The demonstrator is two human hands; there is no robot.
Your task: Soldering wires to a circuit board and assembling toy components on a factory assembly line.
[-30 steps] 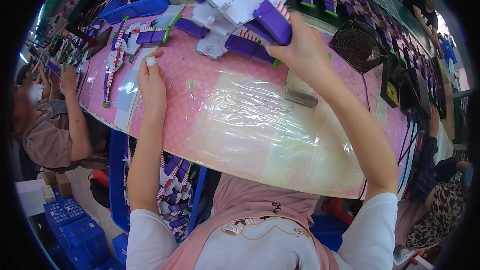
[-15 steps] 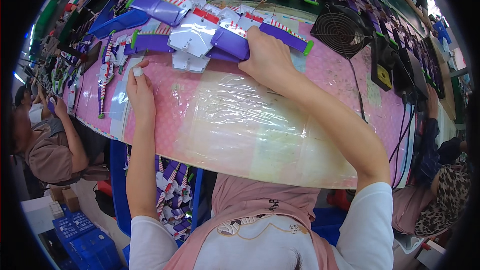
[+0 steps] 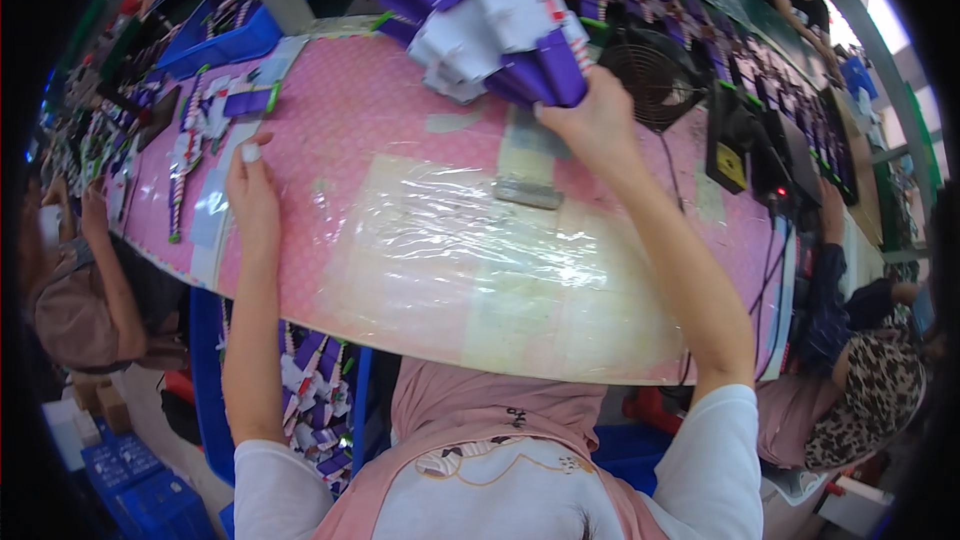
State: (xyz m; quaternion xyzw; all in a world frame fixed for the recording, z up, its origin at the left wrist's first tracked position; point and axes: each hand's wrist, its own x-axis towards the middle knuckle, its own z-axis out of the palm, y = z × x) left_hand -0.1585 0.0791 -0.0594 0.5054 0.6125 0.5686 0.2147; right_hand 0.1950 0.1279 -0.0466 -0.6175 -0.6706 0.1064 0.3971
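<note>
R hand (image 3: 590, 120) grips 1 purple-white toy wing assy (image 3: 490, 25), raised above far bench edge. L hand (image 3: 252, 195) flat, fingers extended on pink bench (image 3: 380, 120), holding nothing. 1 fan (image 3: 655, 80) just beside R hand; 1 clear plastic sheet (image 3: 470, 250) mid-bench.

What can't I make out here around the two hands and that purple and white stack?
- Head view: the purple and white toy parts are motion-blurred, their top cut by the frame edge.
- Right hand: fingertips hidden behind the parts.
- Left hand: palm faces the pink table, so anything under it is hidden.
</note>
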